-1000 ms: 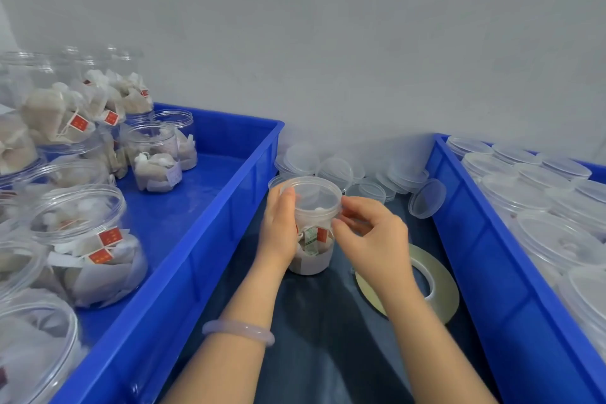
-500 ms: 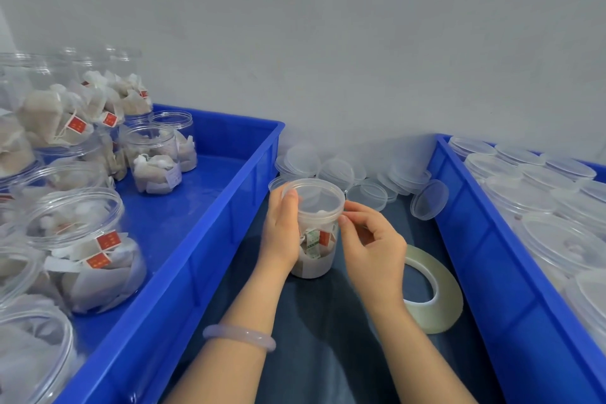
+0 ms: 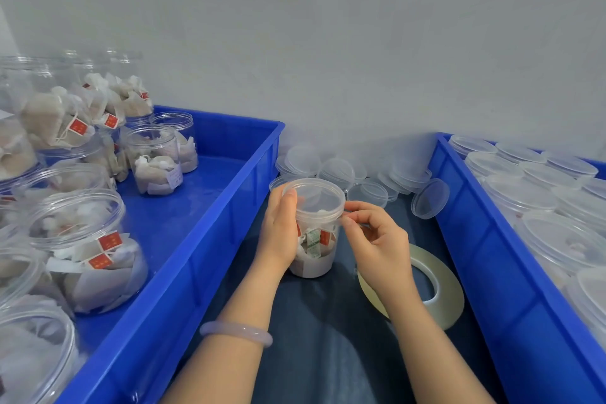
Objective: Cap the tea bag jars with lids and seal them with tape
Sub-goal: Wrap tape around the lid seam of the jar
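- Tea bag jar (image 3: 313,239) stands upright in the middle of the frame on the dark worktop (image 3: 311,338), between the two blue bins. Its lid (image 3: 314,195) is already on.
- Biggest risk imo is the seal itself. The tape is clear, so I honestly can't tell whether a strip is on the seam. If it goes on crooked or sticks to itself, the seam won't be properly sealed.
- The jar looks light. A sideways tug from the right could slide or tilt it, or cock the lid, if the bracing grip slackens.
- The loose lids (image 3: 331,167) are piled just behind the jar, so a careless move could scatter them.
- Left hand (image 3: 280,229) comes up from bottom centre, with a bracelet (image 3: 236,333) on the wrist. Its fingers are wrapped round the jar's left side and the thumb is up at the lid's rim.
- Right hand (image 3: 373,239) reaches in from the lower right, wrist over the tape roll (image 3: 442,292) lying flat on the worktop. Thumb and forefinger pinch at the lid's right edge, and the other fingers are curled loosely.
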### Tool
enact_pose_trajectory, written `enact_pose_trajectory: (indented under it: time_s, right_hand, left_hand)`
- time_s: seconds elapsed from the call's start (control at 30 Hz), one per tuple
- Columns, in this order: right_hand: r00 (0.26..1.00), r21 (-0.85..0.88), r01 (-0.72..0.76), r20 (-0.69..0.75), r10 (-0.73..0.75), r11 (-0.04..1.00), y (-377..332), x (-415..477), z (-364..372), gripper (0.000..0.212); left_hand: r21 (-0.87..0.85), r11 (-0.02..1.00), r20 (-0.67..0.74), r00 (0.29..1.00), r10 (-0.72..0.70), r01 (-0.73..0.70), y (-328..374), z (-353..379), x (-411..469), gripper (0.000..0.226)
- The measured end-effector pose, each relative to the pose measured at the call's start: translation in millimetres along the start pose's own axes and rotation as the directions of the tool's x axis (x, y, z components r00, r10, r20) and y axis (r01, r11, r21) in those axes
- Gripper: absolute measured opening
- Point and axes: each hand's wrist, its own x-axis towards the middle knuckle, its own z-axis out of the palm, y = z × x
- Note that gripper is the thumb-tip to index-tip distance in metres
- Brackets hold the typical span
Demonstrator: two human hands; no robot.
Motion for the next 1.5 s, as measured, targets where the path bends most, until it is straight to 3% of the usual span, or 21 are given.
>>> enact_pose_trajectory:
  time_s: [0.43,0.67,0.8,0.97,1.07,1.3,1.5]
  right_hand:
    - [0.995,-0.161,0.064,-0.068,-0.076,0.985,3,-1,9,0.034]
    - [0.969,-0.318,0.196,-0.083,-0.233,0.927,3,0,8,0.014]
    - [0.955,-0.373,0.221,-0.106,-0.278,0.901,1,0,11,0.013]
    - [0.951,-0.426,0.207,-0.125,-0.283,0.881,-2,1,14,0.014]
    - [0.947,-0.435,0.194,-0.149,-0.283,0.879,-3,5,11,0.013]
    - [0.968,-0.338,0.235,-0.007,-0.252,0.911,-6,5,-5,0.019]
    - [0.946,-0.38,0.276,-0.054,-0.319,0.883,-4,5,-1,0.02]
  left_hand:
    - [0.027,1.0,0.061,0.998,-0.003,0.001,-6,-6,5,0.026]
    - [0.016,1.0,0.064,0.998,-0.003,0.002,-8,-5,6,0.026]
    - [0.017,1.0,0.087,0.996,0.009,-0.011,-6,-5,5,0.046]
    - [0.015,1.0,0.086,0.996,-0.008,0.006,-3,-5,3,0.047]
    - [0.009,1.0,0.073,0.997,-0.023,0.022,-2,-3,1,0.039]
    - [0.017,1.0,0.043,0.999,-0.015,0.015,-2,1,-1,0.034]
    - [0.018,0.999,0.055,0.998,-0.028,0.027,-2,-1,1,0.037]
